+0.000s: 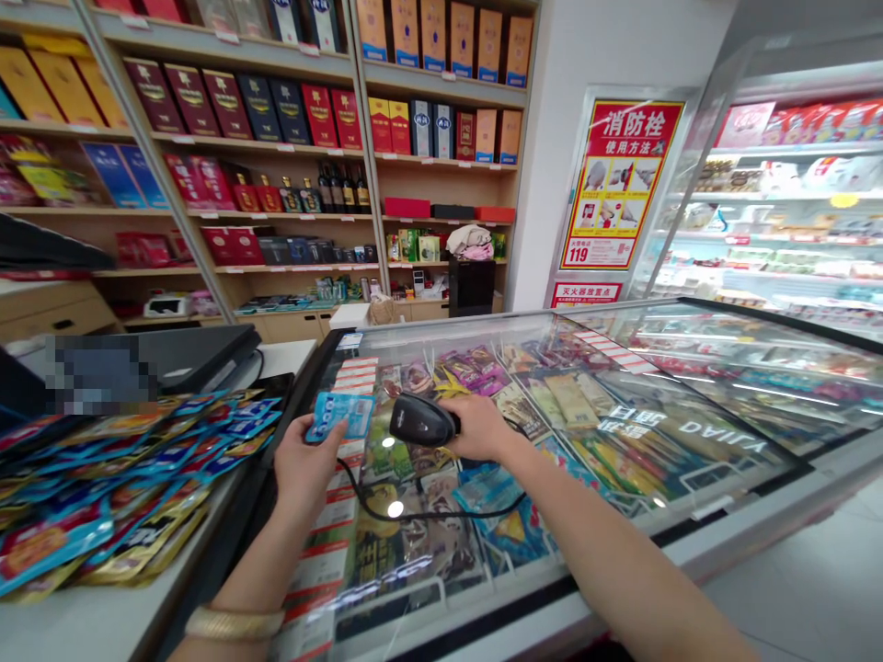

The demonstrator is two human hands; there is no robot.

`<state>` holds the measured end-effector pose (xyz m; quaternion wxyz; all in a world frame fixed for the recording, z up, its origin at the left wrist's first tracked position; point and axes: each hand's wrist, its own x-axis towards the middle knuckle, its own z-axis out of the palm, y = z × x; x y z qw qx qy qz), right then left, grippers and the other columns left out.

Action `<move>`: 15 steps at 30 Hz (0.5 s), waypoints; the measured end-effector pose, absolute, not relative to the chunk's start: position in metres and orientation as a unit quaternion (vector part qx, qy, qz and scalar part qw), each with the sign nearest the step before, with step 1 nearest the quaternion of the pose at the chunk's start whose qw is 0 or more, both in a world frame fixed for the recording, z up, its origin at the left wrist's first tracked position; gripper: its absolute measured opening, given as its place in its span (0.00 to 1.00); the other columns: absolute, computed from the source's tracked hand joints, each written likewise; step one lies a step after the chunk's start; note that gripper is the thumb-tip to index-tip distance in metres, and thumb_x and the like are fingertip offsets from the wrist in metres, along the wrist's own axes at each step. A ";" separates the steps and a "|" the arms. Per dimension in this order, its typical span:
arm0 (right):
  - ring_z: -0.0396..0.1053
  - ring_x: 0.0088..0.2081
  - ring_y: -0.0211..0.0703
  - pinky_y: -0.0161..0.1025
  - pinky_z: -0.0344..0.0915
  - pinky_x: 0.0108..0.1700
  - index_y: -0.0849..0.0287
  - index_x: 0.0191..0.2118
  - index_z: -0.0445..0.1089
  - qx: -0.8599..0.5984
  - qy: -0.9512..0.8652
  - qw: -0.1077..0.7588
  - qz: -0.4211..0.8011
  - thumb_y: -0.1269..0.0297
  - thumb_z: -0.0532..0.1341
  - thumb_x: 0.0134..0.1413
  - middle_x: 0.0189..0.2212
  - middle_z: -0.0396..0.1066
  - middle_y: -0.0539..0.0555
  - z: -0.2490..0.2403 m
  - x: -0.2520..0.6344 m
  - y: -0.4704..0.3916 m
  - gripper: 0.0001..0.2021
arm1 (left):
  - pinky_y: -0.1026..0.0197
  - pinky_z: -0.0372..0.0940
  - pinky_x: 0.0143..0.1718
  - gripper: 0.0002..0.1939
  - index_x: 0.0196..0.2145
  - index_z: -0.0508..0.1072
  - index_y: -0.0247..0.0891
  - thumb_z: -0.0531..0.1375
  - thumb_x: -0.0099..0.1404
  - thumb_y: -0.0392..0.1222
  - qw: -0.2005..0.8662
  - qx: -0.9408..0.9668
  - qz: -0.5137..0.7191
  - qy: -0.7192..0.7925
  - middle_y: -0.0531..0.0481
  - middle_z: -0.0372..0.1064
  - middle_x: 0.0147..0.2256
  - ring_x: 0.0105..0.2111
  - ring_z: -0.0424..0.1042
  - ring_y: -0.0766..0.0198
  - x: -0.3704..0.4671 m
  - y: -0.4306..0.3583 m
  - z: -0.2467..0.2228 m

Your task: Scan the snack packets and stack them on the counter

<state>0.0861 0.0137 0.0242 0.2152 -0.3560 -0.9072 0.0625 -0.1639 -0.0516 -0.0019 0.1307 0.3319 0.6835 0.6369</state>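
Observation:
My left hand pinches a small blue packet between thumb and fingers, held up above the glass-topped freezer. My right hand is wrapped round the handle of a black barcode scanner. The scanner's head points left at the packet, with a small gap between them. From the scanner a black cable loops down over the glass toward my left hand. On the counter to the left lies a spread-out heap of snack packets, mostly blue, some gold and red.
Ice cream packs fill the freezer under its glass lid. A dark machine stands on the counter behind the packets. Shelves of boxed bottles line the back wall; a lit chiller stands at the right.

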 end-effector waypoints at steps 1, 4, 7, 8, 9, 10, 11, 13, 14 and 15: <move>0.76 0.41 0.48 0.36 0.61 0.38 0.55 0.39 0.75 -0.355 -0.908 0.214 0.062 0.58 0.67 0.48 0.36 0.79 0.53 0.025 0.086 0.013 0.12 | 0.57 0.67 0.35 0.25 0.36 0.72 0.37 0.67 0.42 0.54 0.129 0.333 0.635 0.685 0.50 0.75 0.30 0.29 0.73 0.60 -0.164 -0.051 -0.003; 0.76 0.41 0.48 0.36 0.61 0.37 0.54 0.40 0.75 -0.354 -0.910 0.208 0.059 0.58 0.67 0.48 0.36 0.79 0.53 0.025 0.086 0.013 0.12 | 0.57 0.67 0.35 0.25 0.37 0.72 0.38 0.67 0.43 0.54 0.129 0.332 0.634 0.687 0.49 0.75 0.31 0.30 0.73 0.60 -0.166 -0.050 -0.006; 0.76 0.40 0.49 0.36 0.60 0.37 0.54 0.41 0.75 -0.353 -0.912 0.203 0.057 0.58 0.66 0.48 0.36 0.79 0.53 0.024 0.086 0.013 0.13 | 0.57 0.68 0.36 0.26 0.38 0.72 0.38 0.67 0.43 0.55 0.125 0.331 0.633 0.688 0.49 0.76 0.32 0.30 0.73 0.60 -0.168 -0.048 -0.009; 0.76 0.40 0.48 0.36 0.60 0.36 0.54 0.41 0.75 -0.354 -0.912 0.202 0.056 0.57 0.66 0.48 0.36 0.79 0.53 0.024 0.086 0.013 0.13 | 0.56 0.68 0.36 0.26 0.38 0.72 0.37 0.67 0.43 0.55 0.123 0.332 0.633 0.688 0.49 0.76 0.32 0.30 0.73 0.60 -0.168 -0.047 -0.010; 0.76 0.40 0.48 0.36 0.60 0.36 0.54 0.41 0.76 -0.354 -0.912 0.200 0.055 0.57 0.66 0.48 0.36 0.79 0.53 0.024 0.086 0.013 0.13 | 0.56 0.68 0.36 0.26 0.38 0.72 0.37 0.67 0.43 0.55 0.122 0.333 0.633 0.689 0.49 0.76 0.32 0.30 0.73 0.60 -0.168 -0.047 -0.010; 0.76 0.40 0.48 0.36 0.59 0.36 0.54 0.41 0.76 -0.355 -0.912 0.199 0.054 0.57 0.66 0.48 0.36 0.79 0.53 0.025 0.086 0.013 0.13 | 0.56 0.68 0.36 0.26 0.38 0.72 0.37 0.67 0.43 0.55 0.122 0.333 0.633 0.689 0.49 0.76 0.32 0.30 0.73 0.60 -0.168 -0.047 -0.010; 0.76 0.40 0.48 0.36 0.59 0.36 0.54 0.41 0.76 -0.356 -0.912 0.198 0.053 0.57 0.66 0.49 0.36 0.79 0.53 0.025 0.086 0.012 0.13 | 0.56 0.69 0.36 0.26 0.38 0.72 0.38 0.67 0.43 0.54 0.122 0.332 0.633 0.689 0.49 0.76 0.32 0.29 0.73 0.60 -0.168 -0.047 -0.010; 0.76 0.40 0.48 0.36 0.59 0.35 0.54 0.41 0.76 -0.357 -0.912 0.196 0.050 0.57 0.66 0.49 0.36 0.80 0.53 0.026 0.086 0.012 0.13 | 0.56 0.69 0.36 0.25 0.37 0.72 0.38 0.67 0.43 0.54 0.126 0.330 0.636 0.686 0.49 0.76 0.32 0.29 0.73 0.60 -0.168 -0.047 -0.010; 0.76 0.40 0.48 0.36 0.59 0.35 0.54 0.41 0.76 -0.357 -0.912 0.194 0.049 0.57 0.66 0.49 0.36 0.80 0.53 0.027 0.086 0.011 0.13 | 0.56 0.69 0.36 0.25 0.37 0.72 0.38 0.67 0.43 0.54 0.129 0.327 0.638 0.685 0.50 0.75 0.32 0.29 0.73 0.60 -0.167 -0.047 -0.009; 0.76 0.40 0.49 0.36 0.59 0.36 0.54 0.41 0.75 -0.357 -0.913 0.193 0.048 0.57 0.66 0.49 0.36 0.80 0.53 0.027 0.086 0.011 0.12 | 0.56 0.69 0.36 0.25 0.37 0.72 0.38 0.67 0.42 0.54 0.132 0.325 0.640 0.684 0.50 0.75 0.32 0.29 0.73 0.60 -0.167 -0.047 -0.009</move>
